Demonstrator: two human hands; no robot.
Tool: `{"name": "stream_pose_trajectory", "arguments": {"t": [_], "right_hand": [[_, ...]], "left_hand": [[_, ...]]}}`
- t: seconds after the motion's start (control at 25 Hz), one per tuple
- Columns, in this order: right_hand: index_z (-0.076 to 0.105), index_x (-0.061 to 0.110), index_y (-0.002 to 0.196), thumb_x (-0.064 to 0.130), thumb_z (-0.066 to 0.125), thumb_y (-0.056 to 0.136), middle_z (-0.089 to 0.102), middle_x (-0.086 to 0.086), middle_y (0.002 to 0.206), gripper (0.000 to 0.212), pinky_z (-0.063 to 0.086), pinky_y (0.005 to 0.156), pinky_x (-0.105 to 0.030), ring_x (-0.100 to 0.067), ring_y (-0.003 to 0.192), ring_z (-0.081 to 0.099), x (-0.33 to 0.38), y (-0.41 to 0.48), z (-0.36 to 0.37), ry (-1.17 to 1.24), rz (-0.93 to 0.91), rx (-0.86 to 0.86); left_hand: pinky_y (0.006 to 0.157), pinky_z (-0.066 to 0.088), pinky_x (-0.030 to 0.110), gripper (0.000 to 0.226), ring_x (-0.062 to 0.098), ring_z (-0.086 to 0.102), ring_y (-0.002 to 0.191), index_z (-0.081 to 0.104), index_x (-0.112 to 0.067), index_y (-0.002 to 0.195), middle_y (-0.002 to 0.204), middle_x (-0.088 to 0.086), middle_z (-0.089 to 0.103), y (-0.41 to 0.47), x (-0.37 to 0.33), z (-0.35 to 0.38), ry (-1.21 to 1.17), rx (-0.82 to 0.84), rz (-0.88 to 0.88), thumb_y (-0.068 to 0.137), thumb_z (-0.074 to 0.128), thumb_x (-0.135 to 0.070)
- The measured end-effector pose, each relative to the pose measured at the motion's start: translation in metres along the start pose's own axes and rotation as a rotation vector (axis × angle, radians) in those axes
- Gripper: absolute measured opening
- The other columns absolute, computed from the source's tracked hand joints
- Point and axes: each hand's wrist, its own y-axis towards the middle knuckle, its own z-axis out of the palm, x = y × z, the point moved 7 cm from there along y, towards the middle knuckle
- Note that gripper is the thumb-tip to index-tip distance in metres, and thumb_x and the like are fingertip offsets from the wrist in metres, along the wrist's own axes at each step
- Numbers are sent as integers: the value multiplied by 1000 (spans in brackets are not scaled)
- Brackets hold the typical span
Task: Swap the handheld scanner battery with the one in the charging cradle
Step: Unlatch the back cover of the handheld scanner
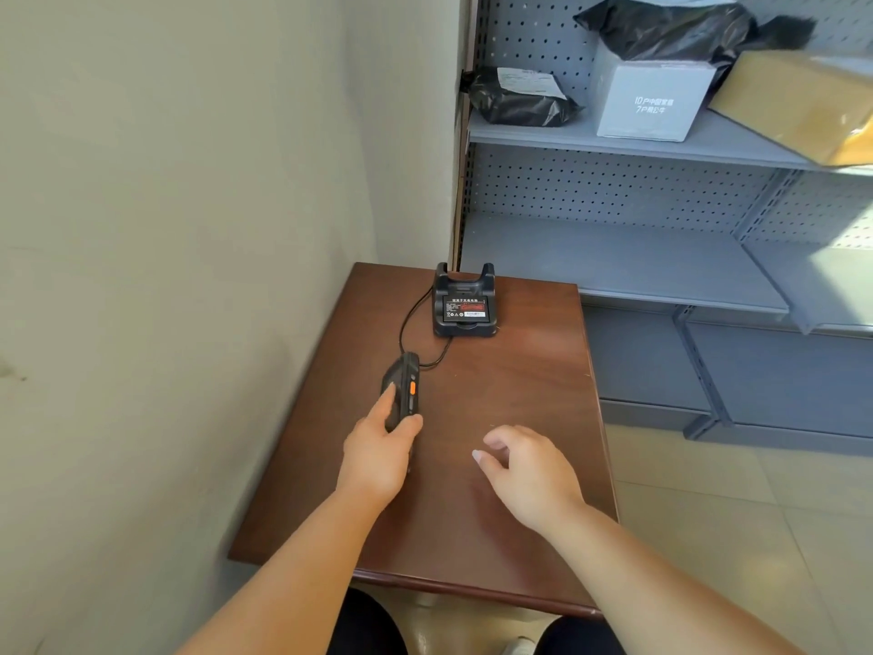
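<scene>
Left hand: your left hand (378,453) is gripping the handheld scanner (401,392), thumb on its near edge and fingers along its far side, holding it tilted on edge over the left part of the bench.
Right hand: your right hand (529,470) is hovering empty above the bench, fingers loosely curled and spread, well apart from the scanner.
Scanner: it is showing an orange side button and is lying just near the loop of the cable (415,314).
Charging cradle: the cradle (465,302) is standing at the far edge of the bench, with a labelled battery (465,308) sitting in its front slot; its upper dock is standing vacant.
Bench: the dark brown wooden bench (519,371) is sitting in the corner, its left side close to the wall.
Room: a plain pale wall (165,205) is filling the left; grey pegboard shelving (637,257) is standing to the right, over a light tiled floor (756,512).
Shelf: the top shelf is carrying a black parcel (515,99), a white box (654,99), a black bag (675,26) and a tan package (803,101).
</scene>
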Motion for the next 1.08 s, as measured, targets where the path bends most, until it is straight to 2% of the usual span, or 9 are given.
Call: {"name": "stream_pose_trajectory", "arguments": {"t": [0.12, 0.2, 0.32, 0.4, 0.52, 0.68, 0.84, 0.96, 1.08], "right_hand": [[64, 24, 105, 42, 57, 87, 67, 7, 105, 27, 52, 84, -33, -14, 96, 62, -1, -2, -1, 179, 84, -9], [67, 23, 101, 44, 59, 85, 69, 5, 102, 27, 51, 84, -32, -14, 93, 62, 2, -2, -1, 329, 138, 1], [69, 20, 93, 51, 56, 85, 69, 5, 94, 34, 52, 88, -40, -14, 91, 63, 13, -2, 4, 575, 190, 28], [69, 15, 90, 56, 52, 85, 69, -2, 92, 44, 50, 92, -51, -22, 90, 63, 21, -1, 4, 708, 216, 44], [71, 14, 85, 52, 51, 88, 70, -14, 107, 42, 46, 96, -56, -34, 108, 59, 27, 2, 2, 906, 240, 39], [73, 22, 80, 42, 57, 88, 72, -5, 99, 28, 49, 96, -52, -30, 104, 63, 25, 0, -3, 1031, 261, 8], [75, 19, 75, 32, 61, 87, 73, 2, 83, 22, 52, 84, -36, -18, 85, 65, 29, -5, -11, 1080, 213, -36], [77, 14, 80, 28, 66, 84, 76, -4, 90, 18, 50, 98, -43, -22, 94, 69, 32, -4, -19, 1122, 156, -69], [76, 9, 86, 24, 70, 81, 76, -12, 96, 16, 48, 99, -50, -31, 101, 68, 35, -4, -26, 1172, 127, -97]], "left_hand": [[94, 39, 24, 43, 10, 54, 111, 51, -36, 134, 125, -11, 59, -9, -17, 7, -287, 112, 63, 94, 49, -18], [103, 41, 35, 37, 17, 58, 114, 64, -35, 117, 122, -1, 66, -10, -22, 10, -429, 174, 72, 94, 45, -12], [99, 43, 48, 33, 32, 61, 105, 68, -17, 109, 113, 17, 68, -12, -23, 16, -585, 237, 25, 93, 40, -10], [95, 44, 50, 30, 34, 61, 99, 68, -9, 108, 107, 21, 68, -17, -27, 21, -590, 256, 56, 92, 43, -17], [90, 49, 48, 31, 31, 64, 94, 68, -9, 107, 103, 18, 70, -25, -33, 23, -559, 255, 99, 98, 44, -27], [87, 51, 45, 31, 26, 68, 92, 70, -14, 104, 101, 14, 72, -29, -34, 21, -525, 249, 116, 99, 42, -27], [92, 52, 47, 33, 31, 67, 102, 68, -12, 111, 108, 15, 72, -30, -31, 20, -538, 276, 103, 99, 41, -25], [92, 51, 47, 32, 30, 67, 102, 69, -12, 109, 106, 13, 73, -29, -31, 19, -572, 290, 101, 99, 40, -21], [94, 49, 48, 29, 29, 65, 103, 67, -8, 109, 105, 13, 72, -30, -35, 18, -621, 288, 109, 97, 42, -14]]}}
